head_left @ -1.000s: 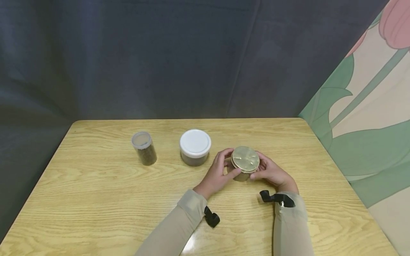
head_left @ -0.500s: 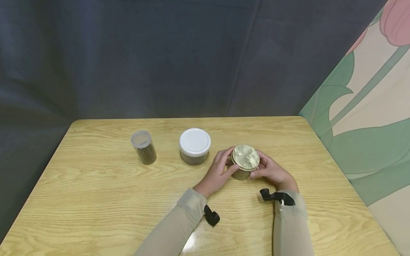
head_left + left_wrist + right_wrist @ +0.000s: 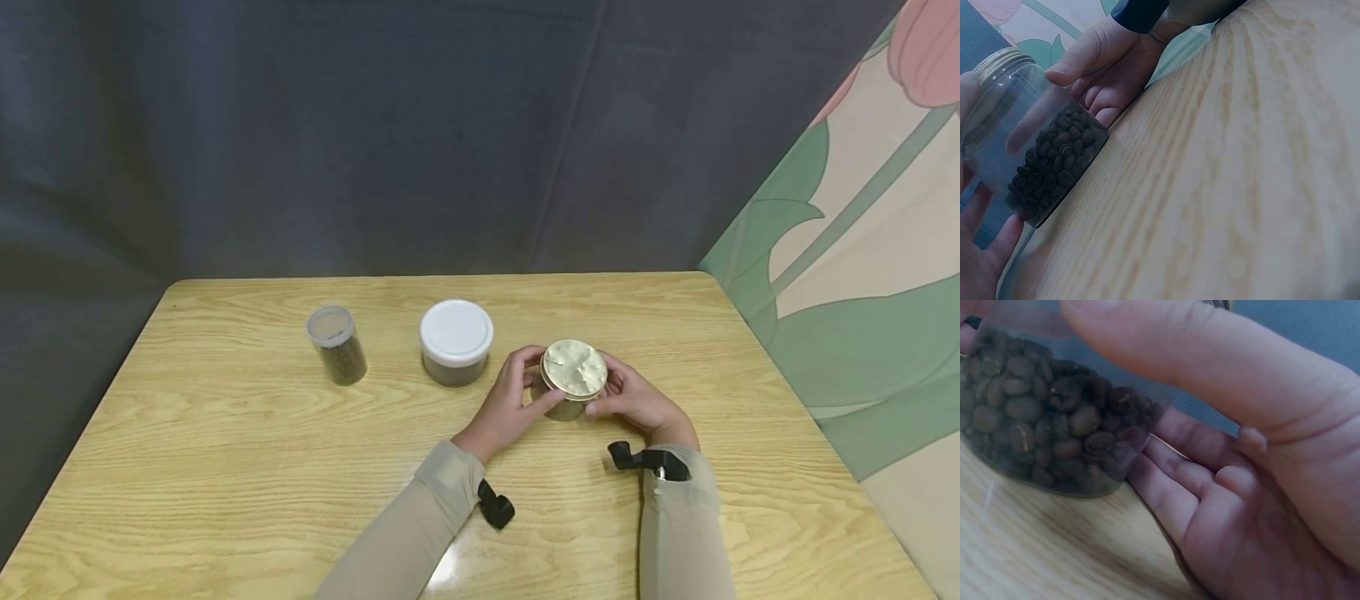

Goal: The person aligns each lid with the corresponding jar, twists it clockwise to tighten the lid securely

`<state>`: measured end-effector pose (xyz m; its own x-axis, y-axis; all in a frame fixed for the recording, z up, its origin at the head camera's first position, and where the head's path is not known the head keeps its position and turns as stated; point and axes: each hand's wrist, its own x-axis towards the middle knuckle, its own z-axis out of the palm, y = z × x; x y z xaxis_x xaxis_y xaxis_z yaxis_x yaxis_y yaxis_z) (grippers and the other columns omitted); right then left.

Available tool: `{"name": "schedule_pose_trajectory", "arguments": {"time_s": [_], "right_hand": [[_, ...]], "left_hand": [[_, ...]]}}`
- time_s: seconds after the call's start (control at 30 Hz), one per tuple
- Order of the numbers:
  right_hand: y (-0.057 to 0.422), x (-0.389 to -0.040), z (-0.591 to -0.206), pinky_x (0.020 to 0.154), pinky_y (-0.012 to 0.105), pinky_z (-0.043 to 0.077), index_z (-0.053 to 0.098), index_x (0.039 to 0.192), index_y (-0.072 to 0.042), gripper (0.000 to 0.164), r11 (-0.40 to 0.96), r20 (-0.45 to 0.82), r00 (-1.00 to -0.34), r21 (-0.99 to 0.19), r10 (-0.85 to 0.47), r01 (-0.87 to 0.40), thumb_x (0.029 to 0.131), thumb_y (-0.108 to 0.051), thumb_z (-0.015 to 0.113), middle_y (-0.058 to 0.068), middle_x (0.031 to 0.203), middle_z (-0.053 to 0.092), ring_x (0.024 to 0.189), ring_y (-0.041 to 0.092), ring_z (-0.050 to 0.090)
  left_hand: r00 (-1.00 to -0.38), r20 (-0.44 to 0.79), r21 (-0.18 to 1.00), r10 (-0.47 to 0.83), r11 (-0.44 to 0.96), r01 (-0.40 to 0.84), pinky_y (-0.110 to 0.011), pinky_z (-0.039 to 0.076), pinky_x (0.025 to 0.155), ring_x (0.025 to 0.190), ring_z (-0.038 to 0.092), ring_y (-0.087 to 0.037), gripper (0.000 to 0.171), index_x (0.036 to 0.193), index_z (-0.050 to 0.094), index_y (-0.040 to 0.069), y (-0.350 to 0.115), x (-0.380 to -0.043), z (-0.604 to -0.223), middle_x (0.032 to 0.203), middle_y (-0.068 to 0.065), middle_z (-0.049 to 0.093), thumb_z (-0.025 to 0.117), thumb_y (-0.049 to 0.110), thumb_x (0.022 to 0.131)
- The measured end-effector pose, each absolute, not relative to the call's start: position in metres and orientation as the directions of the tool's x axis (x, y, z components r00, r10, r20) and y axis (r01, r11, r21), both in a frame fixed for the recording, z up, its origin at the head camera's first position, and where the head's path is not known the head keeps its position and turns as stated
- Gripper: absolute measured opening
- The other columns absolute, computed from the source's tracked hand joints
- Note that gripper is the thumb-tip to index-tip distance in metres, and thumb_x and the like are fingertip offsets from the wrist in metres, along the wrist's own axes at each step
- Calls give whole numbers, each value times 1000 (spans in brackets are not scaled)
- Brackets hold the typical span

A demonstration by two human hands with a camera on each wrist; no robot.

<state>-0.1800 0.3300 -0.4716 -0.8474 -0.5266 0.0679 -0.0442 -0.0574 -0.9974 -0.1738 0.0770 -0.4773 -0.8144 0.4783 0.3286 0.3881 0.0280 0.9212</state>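
Note:
A clear jar (image 3: 564,411) with a gold lid (image 3: 574,367) stands at the right of the table, between the two hands. Dark coffee beans (image 3: 1057,156) fill its lower part in the left wrist view. My left hand (image 3: 504,410) grips the jar's left side, its thumb at the lid's near edge and its fingers reaching round behind. On the opposite side, my right hand (image 3: 641,404) holds the jar's body with the thumb in front. Its fingers curl behind the clear wall, close to the tabletop, in the right wrist view.
Left of the hands stands a tub (image 3: 456,375) with a white lid (image 3: 457,332). Further left is a narrow, dark-filled jar (image 3: 344,362) with a pale cap. A dark curtain (image 3: 420,142) hangs behind the wooden table (image 3: 247,467); a flower-patterned cloth (image 3: 870,333) lines the right side.
The left thumb has shifted slightly at the lid's near edge, up and then back. The lid catches more light now. The jar and right hand have stayed nearly in place.

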Motion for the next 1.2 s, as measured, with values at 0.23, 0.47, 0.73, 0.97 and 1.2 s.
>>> {"name": "schedule_pose_trajectory", "arguments": {"time_s": [0.23, 0.47, 0.73, 0.97, 1.2], "right_hand": [[331, -179, -470, 111, 19, 38, 40, 152, -7, 83, -50, 61, -851, -998, -521, -41, 80, 11, 77, -3, 145, 51, 135, 6, 46], [331, -181, -473, 112, 20, 37, 40, 153, -8, 83, -65, 79, -843, -996, -532, -53, 81, 12, 76, -3, 145, 52, 135, 8, 47], [331, -181, -472, 111, 19, 38, 42, 151, -10, 82, -56, 68, -843, -997, -533, -45, 81, 13, 76, -4, 145, 52, 134, 6, 47], [330, -181, -471, 111, 19, 39, 42, 151, -9, 82, -52, 60, -846, -998, -529, -38, 80, 12, 77, -3, 145, 52, 135, 7, 47], [332, -181, -472, 111, 19, 38, 43, 152, -10, 82, -52, 70, -847, -997, -527, -50, 80, 13, 76, -4, 145, 52, 135, 6, 46]], "left_hand": [[-803, 319, 913, 504, 62, 402, -30, 45, 109, 133, 46, -28, 59, 155, 28, 5, 76, -174, -476, 147, -19, 36, 56, 20, 106], [-790, 324, 901, 521, 86, 426, -33, 43, 110, 137, 41, -28, 61, 160, 21, 6, 74, -174, -478, 151, -20, 33, 40, 36, 110], [-815, 311, 929, 489, 27, 370, -36, 46, 109, 136, 44, -27, 67, 151, 27, 3, 76, -174, -478, 151, -14, 35, 66, 24, 101], [-817, 311, 924, 486, 47, 380, -31, 47, 108, 133, 48, -30, 64, 150, 29, 5, 76, -174, -476, 148, -17, 37, 67, 19, 100], [-792, 308, 916, 527, 62, 397, -27, 43, 110, 133, 46, -28, 59, 156, 27, 5, 74, -177, -478, 145, -19, 36, 55, 20, 106]]}}
